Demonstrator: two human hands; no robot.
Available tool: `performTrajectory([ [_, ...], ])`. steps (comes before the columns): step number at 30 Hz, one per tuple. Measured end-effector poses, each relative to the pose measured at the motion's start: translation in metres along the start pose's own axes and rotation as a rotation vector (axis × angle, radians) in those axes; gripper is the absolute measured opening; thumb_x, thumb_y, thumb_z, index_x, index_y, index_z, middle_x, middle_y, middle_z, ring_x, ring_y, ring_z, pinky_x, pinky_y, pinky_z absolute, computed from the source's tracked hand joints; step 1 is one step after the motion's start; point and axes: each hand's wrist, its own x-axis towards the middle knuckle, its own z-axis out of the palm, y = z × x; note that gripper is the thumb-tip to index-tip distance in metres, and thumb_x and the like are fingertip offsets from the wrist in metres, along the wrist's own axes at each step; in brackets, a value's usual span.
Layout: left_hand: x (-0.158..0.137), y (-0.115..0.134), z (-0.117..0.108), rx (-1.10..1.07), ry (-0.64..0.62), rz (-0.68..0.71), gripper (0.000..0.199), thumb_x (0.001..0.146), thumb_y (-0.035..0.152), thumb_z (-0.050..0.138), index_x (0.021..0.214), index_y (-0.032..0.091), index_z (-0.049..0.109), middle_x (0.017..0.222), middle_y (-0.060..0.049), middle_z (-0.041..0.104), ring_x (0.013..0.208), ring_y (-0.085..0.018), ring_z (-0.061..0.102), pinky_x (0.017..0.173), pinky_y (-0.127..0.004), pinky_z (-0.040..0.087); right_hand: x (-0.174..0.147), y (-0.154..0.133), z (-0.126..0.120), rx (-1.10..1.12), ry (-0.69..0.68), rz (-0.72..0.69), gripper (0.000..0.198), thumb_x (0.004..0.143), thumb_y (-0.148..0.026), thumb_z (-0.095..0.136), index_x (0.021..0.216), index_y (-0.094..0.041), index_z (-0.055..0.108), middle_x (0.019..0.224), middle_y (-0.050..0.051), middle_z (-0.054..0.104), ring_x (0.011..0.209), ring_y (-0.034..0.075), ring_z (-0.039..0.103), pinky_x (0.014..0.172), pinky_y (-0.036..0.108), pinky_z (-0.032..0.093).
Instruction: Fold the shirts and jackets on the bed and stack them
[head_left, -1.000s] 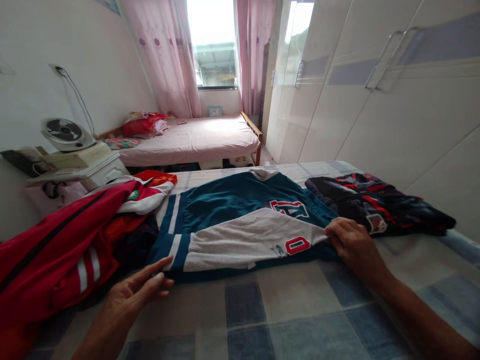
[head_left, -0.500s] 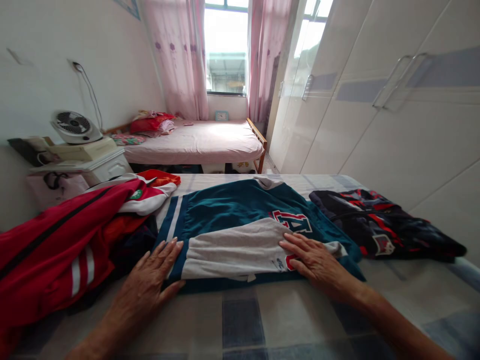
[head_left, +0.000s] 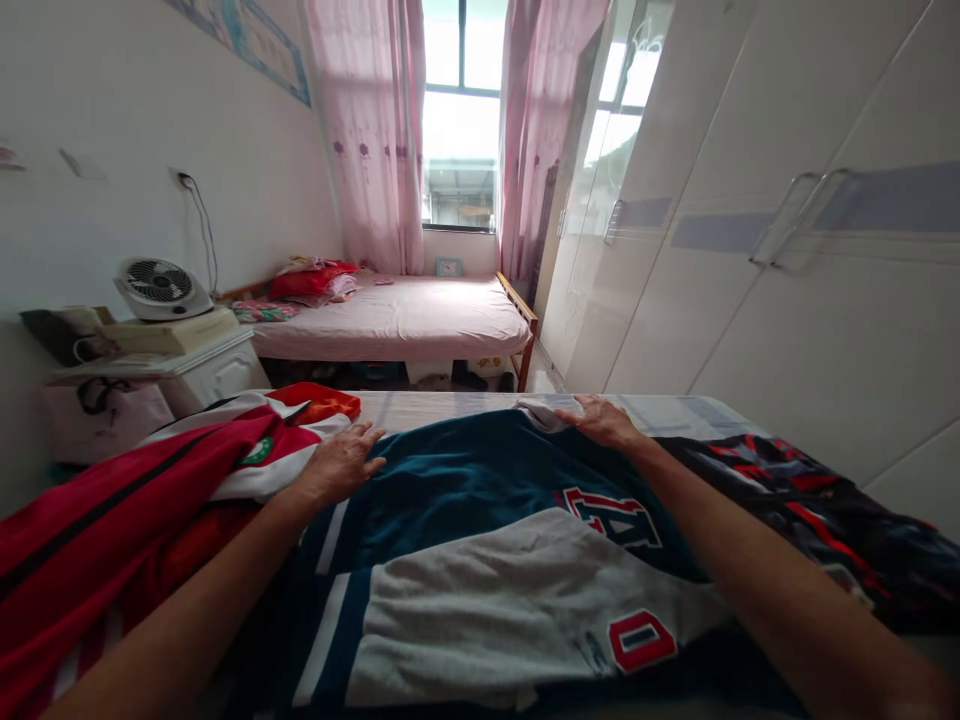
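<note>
A teal jacket (head_left: 457, 460) with a red-and-white letter patch lies spread on the bed in front of me. One of its grey sleeves (head_left: 480, 600), marked with a red patch, is folded across the near side. Over the jacket's far left edge is my left hand (head_left: 341, 463), its fingers apart and nothing in them. At the far side, my right hand (head_left: 596, 420) is by the grey collar (head_left: 544, 415), fingers extended and touching or just above the cloth. Whether they pinch any fabric is hard to see.
Red and white clothing (head_left: 165, 470) is heaped on the left. A folded black-and-red garment (head_left: 810, 510) lies on the right. Beyond this bed stands a second bed with a pink sheet (head_left: 420, 320). White wardrobe doors (head_left: 720, 330) line the right; a fan (head_left: 161, 285) stands at the left.
Both hands have moved forward from the near sleeve to the far side of the jacket. The view has tilted up slightly and come closer to the jacket.
</note>
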Motion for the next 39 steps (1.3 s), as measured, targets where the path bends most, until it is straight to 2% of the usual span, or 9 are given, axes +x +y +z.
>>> performTrajectory([
  [5,0.027,-0.009,0.009,-0.025,-0.116,-0.014,0.063,0.07,0.035,0.062,0.131,0.025,0.049,0.134,-0.009,0.054,0.123,-0.028,0.049,0.097,-0.037,0.041,0.037,0.002,0.023,-0.031,-0.067,0.079,0.035,0.079,-0.041,0.054,0.103,-0.02,0.068,0.107,0.011,0.068,0.102,0.025,0.061,0.081,0.031,0.046],
  [9,0.034,-0.012,0.009,-0.043,-0.166,-0.008,0.059,0.069,0.038,0.062,0.125,0.021,0.055,0.125,-0.011,0.059,0.114,-0.028,0.055,0.091,-0.034,0.044,0.049,0.015,0.031,-0.025,-0.009,0.167,0.035,0.085,-0.032,0.043,0.106,-0.017,0.066,0.107,0.016,0.067,0.097,0.026,0.062,0.072,0.031,0.046],
  [16,0.041,-0.017,-0.004,-0.035,-0.187,0.023,0.024,0.067,0.031,0.063,0.087,0.018,0.064,0.085,-0.005,0.067,0.084,-0.022,0.064,0.066,-0.026,0.047,0.036,0.012,0.019,0.146,-0.058,-0.072,0.02,0.073,-0.027,0.054,0.079,-0.018,0.071,0.072,0.001,0.068,0.071,0.016,0.062,0.062,0.021,0.043],
  [19,0.024,-0.009,-0.017,0.015,-0.064,0.031,0.02,0.071,0.027,0.058,0.089,0.018,0.06,0.087,-0.006,0.064,0.083,-0.024,0.062,0.066,-0.03,0.046,0.017,0.015,-0.004,0.202,0.075,-0.107,0.029,0.077,-0.028,0.047,0.093,-0.015,0.069,0.082,0.004,0.069,0.079,0.018,0.061,0.069,0.024,0.043],
  [22,-0.012,0.005,-0.027,0.084,0.113,0.054,0.019,0.08,0.021,0.048,0.097,0.016,0.055,0.103,-0.011,0.058,0.097,-0.027,0.057,0.078,-0.036,0.044,-0.016,0.03,-0.023,0.292,0.188,-0.145,0.035,0.079,-0.03,0.043,0.102,-0.016,0.065,0.087,0.004,0.068,0.082,0.018,0.061,0.072,0.025,0.043],
  [25,-0.056,0.015,-0.022,0.139,0.215,0.122,0.02,0.086,0.013,0.04,0.099,0.016,0.054,0.107,-0.012,0.055,0.102,-0.027,0.052,0.087,-0.039,0.041,-0.06,0.055,-0.025,0.393,0.17,-0.203,0.032,0.076,-0.032,0.046,0.098,-0.018,0.065,0.079,0.001,0.067,0.074,0.018,0.061,0.067,0.025,0.044],
  [30,-0.099,0.011,0.009,0.188,0.192,0.346,0.025,0.084,0.005,0.043,0.099,0.019,0.058,0.098,-0.007,0.057,0.088,-0.022,0.056,0.078,-0.035,0.045,-0.121,0.076,-0.002,0.329,-0.093,-0.279,0.021,0.074,-0.029,0.047,0.083,-0.02,0.063,0.069,-0.001,0.065,0.063,0.017,0.059,0.058,0.025,0.042],
  [35,-0.109,0.006,0.014,0.185,0.225,0.33,0.027,0.086,0.007,0.042,0.104,0.019,0.059,0.101,-0.008,0.057,0.093,-0.022,0.055,0.083,-0.037,0.046,-0.134,0.067,-0.001,0.256,0.089,-0.23,0.023,0.076,-0.029,0.045,0.088,-0.02,0.063,0.081,0.003,0.067,0.073,0.019,0.062,0.068,0.028,0.044],
  [39,-0.114,0.003,0.004,0.122,0.077,0.249,0.038,0.086,0.006,0.036,0.109,0.022,0.061,0.105,-0.008,0.059,0.093,-0.02,0.059,0.079,-0.032,0.048,-0.132,0.064,-0.014,0.205,-0.115,-0.319,0.025,0.068,-0.024,0.047,0.083,-0.02,0.066,0.085,0.004,0.068,0.075,0.019,0.063,0.069,0.028,0.047],
])
